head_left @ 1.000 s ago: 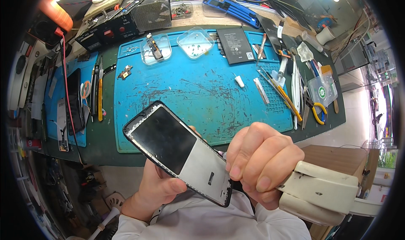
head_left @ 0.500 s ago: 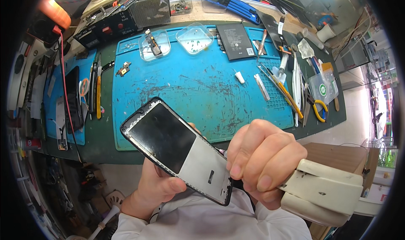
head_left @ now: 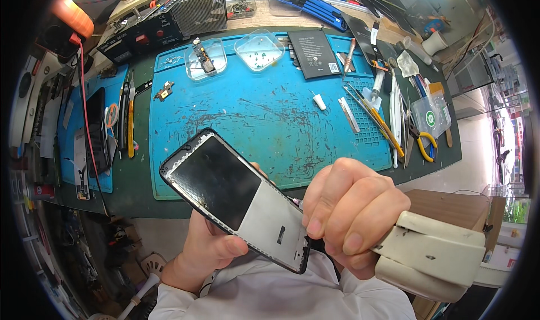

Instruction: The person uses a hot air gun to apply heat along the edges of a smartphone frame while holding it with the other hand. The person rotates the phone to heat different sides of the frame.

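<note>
My left hand (head_left: 205, 249) grips a black-rimmed phone housing (head_left: 263, 218) tilted over the mat's near edge; it has a dark rectangle in its upper half and pale metal below. My thumb lies along its lower-left rim, other fingers mostly hidden behind it. My right hand (head_left: 357, 213) is closed on a cream plastic tool (head_left: 430, 255), its knuckles up and fingertips at the housing's right edge. A small pinkish tip (head_left: 295, 202) peeks out there; what it belongs to is unclear. Beyond lies a scratched blue mat (head_left: 242, 128).
Clear dishes of parts (head_left: 259, 47), a black battery (head_left: 312, 55) and a power unit (head_left: 143, 36) line the back. Tweezers, syringes and yellow pliers (head_left: 424, 151) crowd the right. Another phone (head_left: 98, 142) and knives lie left. A brown cabinet (head_left: 455, 204) stands lower right.
The housing has shifted slightly up and left, while my right hand and the cream tool have moved a little right. The bench also appears slightly higher in view. Both grips look the same.
</note>
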A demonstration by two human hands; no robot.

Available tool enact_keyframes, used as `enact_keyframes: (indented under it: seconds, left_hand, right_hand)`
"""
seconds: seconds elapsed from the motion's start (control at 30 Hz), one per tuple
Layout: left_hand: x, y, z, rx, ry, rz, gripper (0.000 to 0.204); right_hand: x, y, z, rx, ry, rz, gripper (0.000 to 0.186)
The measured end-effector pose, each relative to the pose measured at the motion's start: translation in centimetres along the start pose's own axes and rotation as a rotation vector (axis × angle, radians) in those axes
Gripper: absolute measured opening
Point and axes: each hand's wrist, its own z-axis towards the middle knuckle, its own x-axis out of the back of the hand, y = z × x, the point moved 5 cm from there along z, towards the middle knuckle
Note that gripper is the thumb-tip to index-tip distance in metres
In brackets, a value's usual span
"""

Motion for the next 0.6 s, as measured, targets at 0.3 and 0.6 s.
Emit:
enact_keyframes:
  seconds: [0.3, 0.6]
  left_hand:
    - [-0.2, 0.02, 0.03, 0.005, 0.023, 0.064, 0.1]
    - [0.1, -0.06, 0.02, -0.009, 0.004, 0.011, 0.1]
  right_hand:
    - [0.1, -0.13, -0.01, -0.007, -0.004, -0.005, 0.014]
    - [0.02, -0.08, -0.17, 0.005, 0.021, -0.003, 0.015]
